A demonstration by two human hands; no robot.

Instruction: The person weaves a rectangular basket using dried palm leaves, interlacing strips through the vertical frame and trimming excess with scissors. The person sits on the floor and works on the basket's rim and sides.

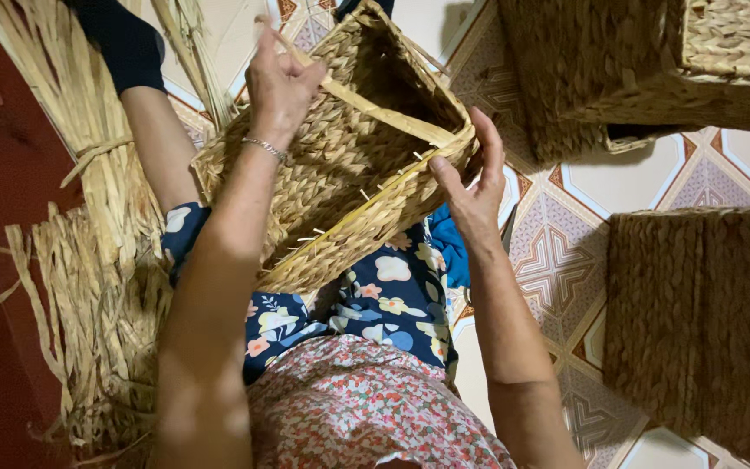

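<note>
Hands, left (281, 82) and right (472, 193), grip tilted empty woven basket (340, 165).

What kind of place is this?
Probably a home basket-weaving workspace on a floor. The hands hold a rectangular woven straw basket over patterned floor tiles; bundles of dried straw strips lie alongside, and more brown woven baskets sit nearby.

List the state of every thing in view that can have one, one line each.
Woven basket: unfinished, tilted on the lap, open mouth up, loose strand ends sticking out.
Left hand: gripping the basket rim.
Right hand: fingers on the rim's corner.
Straw bundle: tied, lying on the floor.
Finished baskets: set on the tiled floor.
</note>
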